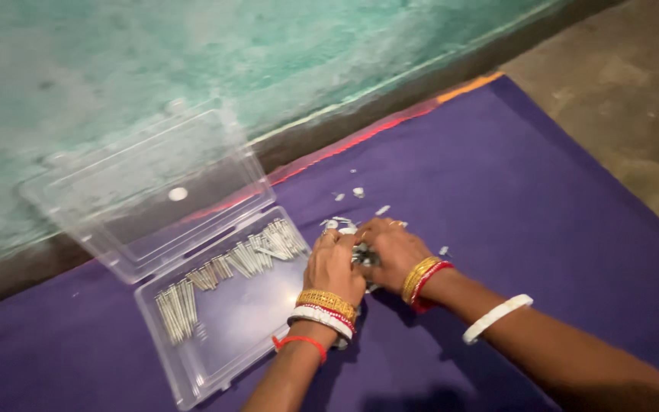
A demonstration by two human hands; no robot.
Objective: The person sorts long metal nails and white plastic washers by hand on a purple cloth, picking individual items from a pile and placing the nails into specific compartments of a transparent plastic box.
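Low down, at floor level, a purple cloth [528,198] with an orange-red border lay spread over a bare, brownish concrete floor [634,91], its far edge running along a dark skirting strip beneath a mottled turquoise wall [192,53]. Both hands worked close together at the middle of the cloth. The left hand [334,267], wrist stacked with gold, white and red bangles, and the right hand [392,248], with gold and red bangles and a white one further up the forearm, were cupped over a small heap of silvery metal pins [361,255]; fingers curled onto the heap, though whether either hand actually pinched any pins could not be told. A few loose white bits [358,192] lay scattered on the cloth just beyond the hands. Just beside the left hand sat a clear plastic box [223,343], lid hinged open and leaning toward the wall, with rows of metal pins [230,263] lined along its far side.
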